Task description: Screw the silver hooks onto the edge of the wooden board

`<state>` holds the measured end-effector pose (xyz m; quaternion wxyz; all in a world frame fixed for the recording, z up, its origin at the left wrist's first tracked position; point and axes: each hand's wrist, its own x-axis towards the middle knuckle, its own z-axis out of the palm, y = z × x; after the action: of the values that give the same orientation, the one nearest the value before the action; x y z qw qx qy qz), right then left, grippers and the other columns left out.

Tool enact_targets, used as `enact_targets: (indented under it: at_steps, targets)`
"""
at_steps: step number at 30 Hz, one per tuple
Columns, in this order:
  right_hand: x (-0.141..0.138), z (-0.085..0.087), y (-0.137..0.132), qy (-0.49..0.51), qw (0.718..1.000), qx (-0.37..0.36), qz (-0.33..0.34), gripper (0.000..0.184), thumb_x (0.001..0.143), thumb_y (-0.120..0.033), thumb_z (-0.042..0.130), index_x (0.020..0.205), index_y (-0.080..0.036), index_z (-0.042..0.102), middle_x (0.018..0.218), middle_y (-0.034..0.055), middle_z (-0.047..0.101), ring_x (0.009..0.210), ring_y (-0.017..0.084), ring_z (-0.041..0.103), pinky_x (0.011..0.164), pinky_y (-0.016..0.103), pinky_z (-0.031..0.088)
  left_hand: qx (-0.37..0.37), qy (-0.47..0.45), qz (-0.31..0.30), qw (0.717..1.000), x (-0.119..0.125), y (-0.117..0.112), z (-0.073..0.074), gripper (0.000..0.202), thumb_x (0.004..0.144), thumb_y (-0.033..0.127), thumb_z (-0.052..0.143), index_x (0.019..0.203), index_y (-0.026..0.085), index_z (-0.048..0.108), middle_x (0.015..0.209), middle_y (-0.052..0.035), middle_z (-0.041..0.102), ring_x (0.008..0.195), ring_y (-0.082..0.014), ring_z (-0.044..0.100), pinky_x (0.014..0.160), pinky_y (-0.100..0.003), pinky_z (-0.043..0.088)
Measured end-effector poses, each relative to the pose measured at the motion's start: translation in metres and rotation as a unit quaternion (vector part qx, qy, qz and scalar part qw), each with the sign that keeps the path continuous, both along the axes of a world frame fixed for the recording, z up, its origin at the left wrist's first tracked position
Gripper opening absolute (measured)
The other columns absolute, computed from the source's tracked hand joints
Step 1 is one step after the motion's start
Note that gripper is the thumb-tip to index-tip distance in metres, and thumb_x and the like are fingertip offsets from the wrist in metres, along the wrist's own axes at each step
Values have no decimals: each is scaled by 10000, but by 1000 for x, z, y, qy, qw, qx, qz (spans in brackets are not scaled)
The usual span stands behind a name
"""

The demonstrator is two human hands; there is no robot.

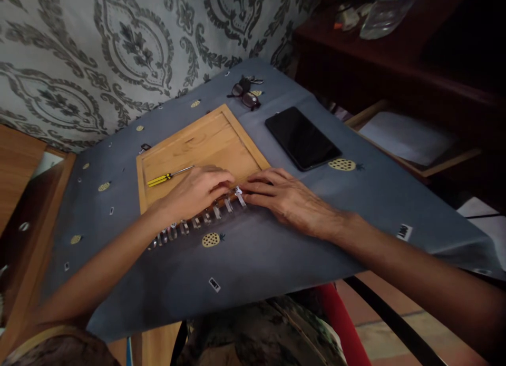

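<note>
My left hand (205, 186) bends over the near edge of a shallow wooden tray (190, 147), its fingers curled and their tips partly hidden. From the other side my right hand (292, 200) reaches in, its fingertips closed at a small shiny metal clip (240, 196) on the right end of a row. More metal clips (216, 212), several of them, line up along the tray's near edge, partly under my left wrist. A screwdriver (168, 177) with a yellow and black handle lies inside the tray, beside my left hand.
A black tablet or large phone (302, 137) lies right of the tray. Eyeglasses (245, 96) and keys (255, 81) sit behind it. The table has a grey-blue cloth (166, 287). A dark cabinet (356, 65) with a plastic bottle (389, 15) and an open drawer (430, 168) stands at right.
</note>
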<state>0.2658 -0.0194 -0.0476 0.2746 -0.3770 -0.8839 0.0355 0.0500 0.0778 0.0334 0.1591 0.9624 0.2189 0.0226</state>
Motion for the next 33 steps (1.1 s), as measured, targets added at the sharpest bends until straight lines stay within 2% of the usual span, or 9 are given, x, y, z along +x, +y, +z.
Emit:
enact_targets:
  at_steps: [6, 12, 17, 22, 29, 33]
  targets:
    - [0, -2, 0, -6, 1000, -3, -11, 443, 906, -47, 497, 1282, -226, 649, 1319, 63, 696, 1228, 284, 540, 1010, 492, 430, 13, -29, -18, 999, 4, 1, -13, 122, 942, 185, 613, 890, 185, 723, 836, -17, 721, 803, -132, 675, 741, -247, 494]
    - [0, -1, 0, -4, 1000, 1, -7, 418, 901, -42, 490, 1247, -198, 664, 1329, 81, 688, 1220, 286, 546, 1003, 495, 437, 13, -53, -10, 998, 6, 2, -19, 125, 935, 162, 619, 906, 180, 739, 825, -17, 738, 756, -117, 676, 722, -234, 494]
    - [0, -3, 0, -1, 1000, 6, -5, 379, 916, -67, 510, 1230, -208, 668, 1325, 79, 689, 1221, 282, 549, 1009, 495, 434, 16, -51, -6, 999, 8, 3, -20, 152, 948, 196, 604, 861, 187, 728, 796, -12, 726, 754, -122, 672, 714, -243, 487]
    - [0, -3, 0, 0, 1000, 16, 0, 331, 924, -93, 533, 1216, -167, 672, 1320, 93, 691, 1203, 297, 550, 1002, 493, 444, 13, -51, -6, 999, 7, 4, -21, 143, 935, 190, 622, 833, 187, 722, 794, -8, 720, 751, -123, 666, 704, -245, 475]
    - [1, -1, 0, 5, 1000, 7, -3, 389, 929, -60, 481, 1250, -181, 665, 1317, 95, 694, 1227, 289, 541, 1014, 500, 436, 2, -65, 0, 998, 5, 3, -22, 142, 949, 256, 622, 882, 190, 728, 821, -10, 730, 752, -117, 668, 714, -236, 486]
    - [1, 0, 0, 5, 1000, -6, -3, 410, 915, -51, 479, 1252, -194, 665, 1314, 92, 698, 1218, 285, 549, 1008, 500, 438, 0, -95, 48, 994, -10, 6, -13, 192, 961, 318, 599, 912, 186, 729, 868, -23, 742, 792, -135, 677, 744, -253, 501]
